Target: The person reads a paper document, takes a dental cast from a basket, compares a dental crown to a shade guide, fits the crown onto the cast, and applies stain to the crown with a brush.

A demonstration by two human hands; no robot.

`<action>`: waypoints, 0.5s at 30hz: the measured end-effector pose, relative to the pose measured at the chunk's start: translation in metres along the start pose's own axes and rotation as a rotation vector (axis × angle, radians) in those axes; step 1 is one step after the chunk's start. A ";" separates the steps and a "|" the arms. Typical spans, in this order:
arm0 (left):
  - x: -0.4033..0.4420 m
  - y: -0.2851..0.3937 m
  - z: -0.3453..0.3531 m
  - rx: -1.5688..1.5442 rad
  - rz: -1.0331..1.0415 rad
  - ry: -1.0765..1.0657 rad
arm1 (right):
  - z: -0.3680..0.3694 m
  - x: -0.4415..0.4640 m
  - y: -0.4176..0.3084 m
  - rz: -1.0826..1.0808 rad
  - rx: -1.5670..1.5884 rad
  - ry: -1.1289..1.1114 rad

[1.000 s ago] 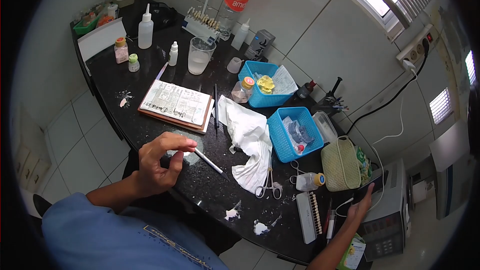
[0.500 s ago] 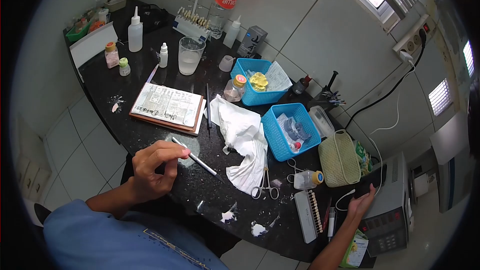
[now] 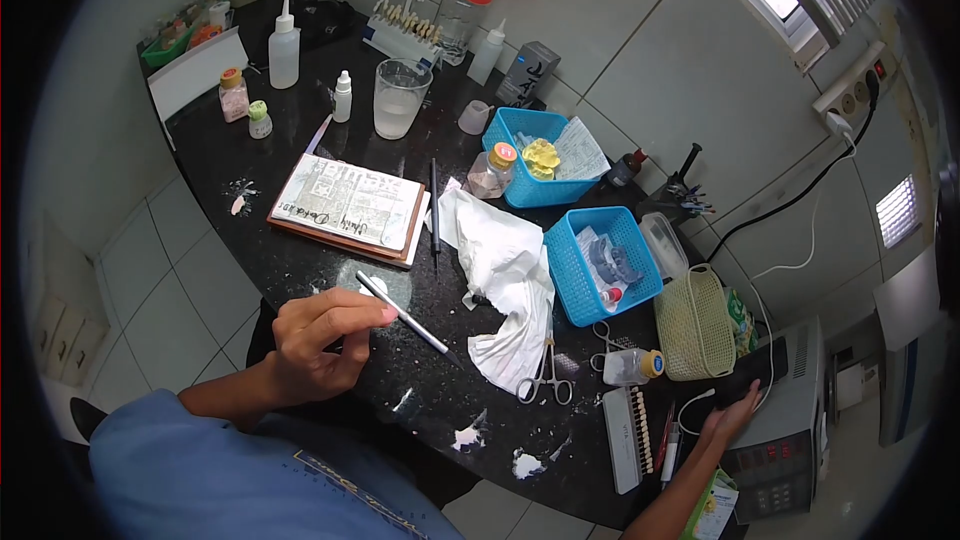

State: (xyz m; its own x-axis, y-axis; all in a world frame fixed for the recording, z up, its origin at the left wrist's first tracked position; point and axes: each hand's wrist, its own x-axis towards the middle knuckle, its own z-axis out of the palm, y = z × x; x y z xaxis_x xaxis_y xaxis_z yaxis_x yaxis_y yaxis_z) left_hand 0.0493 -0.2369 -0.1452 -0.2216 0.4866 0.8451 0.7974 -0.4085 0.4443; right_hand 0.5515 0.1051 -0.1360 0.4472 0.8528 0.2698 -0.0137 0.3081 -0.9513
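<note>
My left hand is closed in a pinch, its fingertips on a slim silver-handled brush with a dark tip. The brush slants over a small glass slab that bears a white dab. At the far right, my right hand grips the lower edge of a dark phone; some of its fingers are hidden. A white cable runs beside that hand. Near it lie a tooth shade guide and a lidded jar.
A crumpled white cloth and scissor-like clamps lie mid-table. Behind stand blue baskets, a glass of cloudy liquid and bottles. A notebook lies at the left. A grey machine stands at the right.
The view has shifted slightly, so everything appears a little farther right. My right hand has closed in on the phone's lower edge. My left hand and the brush keep their places over the slab.
</note>
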 end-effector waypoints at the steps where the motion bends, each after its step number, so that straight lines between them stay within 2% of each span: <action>1: 0.000 0.000 0.000 0.002 -0.001 -0.002 | -0.003 0.003 0.003 -0.046 -0.086 -0.006; 8: -0.003 -0.003 0.000 -0.012 -0.003 -0.020 | 0.007 -0.002 0.003 -0.108 -0.145 0.094; 10: 0.000 0.000 0.000 0.005 -0.006 -0.034 | -0.005 0.014 0.014 0.019 -0.012 -0.086; 11: 0.001 0.000 -0.001 0.013 -0.011 -0.035 | -0.004 0.016 0.016 0.025 -0.011 -0.093; 13: 0.001 -0.001 -0.001 -0.016 0.006 -0.042 | 0.018 -0.001 -0.005 0.221 -0.017 0.011; 15: 0.000 -0.001 -0.002 -0.014 0.008 -0.039 | 0.011 0.020 0.012 0.290 -0.058 0.022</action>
State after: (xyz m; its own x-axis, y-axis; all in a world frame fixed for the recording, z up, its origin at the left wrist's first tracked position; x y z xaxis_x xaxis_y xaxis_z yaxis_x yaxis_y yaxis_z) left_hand 0.0472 -0.2378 -0.1448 -0.1935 0.5128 0.8364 0.7909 -0.4230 0.4423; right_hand 0.5508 0.1306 -0.1402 0.4516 0.8921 -0.0174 -0.0929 0.0276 -0.9953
